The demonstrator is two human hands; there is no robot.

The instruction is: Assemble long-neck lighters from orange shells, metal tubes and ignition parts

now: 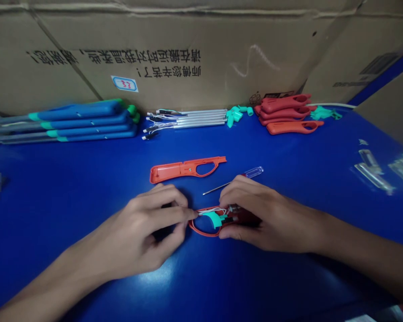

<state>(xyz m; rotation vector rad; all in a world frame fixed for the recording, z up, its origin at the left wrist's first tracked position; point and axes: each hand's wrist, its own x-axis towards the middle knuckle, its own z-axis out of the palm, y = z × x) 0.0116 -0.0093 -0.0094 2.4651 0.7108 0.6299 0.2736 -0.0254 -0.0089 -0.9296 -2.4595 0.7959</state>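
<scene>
An orange-red lighter handle half [206, 233] lies open side up on the blue table between my hands. Inside it sit a teal trigger [215, 219], white wires [208, 211] and a dark part at the right. With thumb and fingertips closed, my left hand [157, 223] grips its left end at the wires. My right hand [258, 214] is closed around its right end, which the fingers and their shadow mostly hide. Just behind my right fingers lies a screwdriver [253, 172], its clear handle pointing right. Farther back is a second orange handle half [188, 170], hollow side up.
At the back left are stacked blue lighters [94, 120]. Metal tubes [201, 118] with wires, teal triggers [235, 115] and red handle shells [285, 109] line the back. Clear plastic parts [372, 172] lie at right. A cardboard wall [221, 53] closes off the back.
</scene>
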